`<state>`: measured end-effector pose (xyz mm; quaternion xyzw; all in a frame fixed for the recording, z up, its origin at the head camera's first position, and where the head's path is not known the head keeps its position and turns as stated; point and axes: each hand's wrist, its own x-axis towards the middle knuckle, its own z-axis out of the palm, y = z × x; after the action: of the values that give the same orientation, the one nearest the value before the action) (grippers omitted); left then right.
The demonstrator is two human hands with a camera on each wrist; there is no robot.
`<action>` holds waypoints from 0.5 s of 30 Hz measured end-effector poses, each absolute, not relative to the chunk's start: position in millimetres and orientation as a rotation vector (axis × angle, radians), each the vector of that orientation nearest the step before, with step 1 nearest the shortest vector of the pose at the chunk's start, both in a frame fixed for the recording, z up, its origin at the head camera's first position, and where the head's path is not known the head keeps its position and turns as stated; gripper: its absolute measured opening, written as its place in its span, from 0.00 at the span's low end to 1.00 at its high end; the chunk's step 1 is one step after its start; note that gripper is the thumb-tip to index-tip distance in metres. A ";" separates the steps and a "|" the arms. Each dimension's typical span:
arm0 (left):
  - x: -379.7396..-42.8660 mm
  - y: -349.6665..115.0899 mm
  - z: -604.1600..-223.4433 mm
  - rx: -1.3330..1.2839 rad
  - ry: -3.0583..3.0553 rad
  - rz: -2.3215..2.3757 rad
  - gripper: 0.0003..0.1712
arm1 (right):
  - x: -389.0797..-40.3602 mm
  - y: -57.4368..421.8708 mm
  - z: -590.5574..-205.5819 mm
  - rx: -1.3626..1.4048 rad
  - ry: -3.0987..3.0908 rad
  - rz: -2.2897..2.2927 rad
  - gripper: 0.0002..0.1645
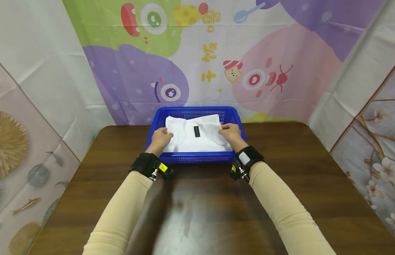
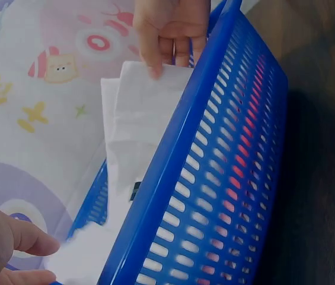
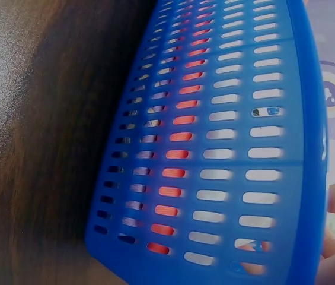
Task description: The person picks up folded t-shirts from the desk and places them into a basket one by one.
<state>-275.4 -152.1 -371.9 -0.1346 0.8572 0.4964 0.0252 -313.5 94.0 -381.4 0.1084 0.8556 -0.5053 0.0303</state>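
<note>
A folded white cloth (image 1: 181, 140) with a small black label (image 1: 196, 131) lies on top inside a blue plastic basket (image 1: 197, 154). My left hand (image 1: 161, 139) pinches the cloth's left edge between thumb and fingers, over the basket's left side. At the opposite edge, my right hand (image 1: 232, 134) grips the cloth with its thumb on top. In the left wrist view the cloth's right end stands raised toward the right hand (image 2: 173, 29). The basket wall hides most of the right hand in the right wrist view.
Through the basket's slots, something red (image 3: 181, 136) shows beneath white layers. The basket stands at the far edge of a brown wooden table (image 1: 280, 177). Behind it hangs a cartoon-printed curtain (image 1: 210, 95), with patterned sheets on both sides.
</note>
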 end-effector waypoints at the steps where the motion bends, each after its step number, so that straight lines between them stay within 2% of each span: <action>1: -274.7 -152.9 -371.8 -0.415 2.654 1.524 0.32 | -313.7 94.3 -381.9 0.334 2.635 -1.564 0.20; 10: -273.5 -152.9 -372.9 -0.420 2.610 1.558 0.31 | -313.4 96.7 -383.2 0.357 2.627 -1.581 0.21; 15: -273.7 -153.0 -371.7 -0.425 2.595 1.571 0.30 | -312.7 100.2 -380.3 0.373 2.649 -1.586 0.24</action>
<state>-273.7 -153.0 -371.7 -0.1387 0.8465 0.5125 0.0391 -312.7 100.2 -380.3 0.1200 0.8516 -0.5100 0.0157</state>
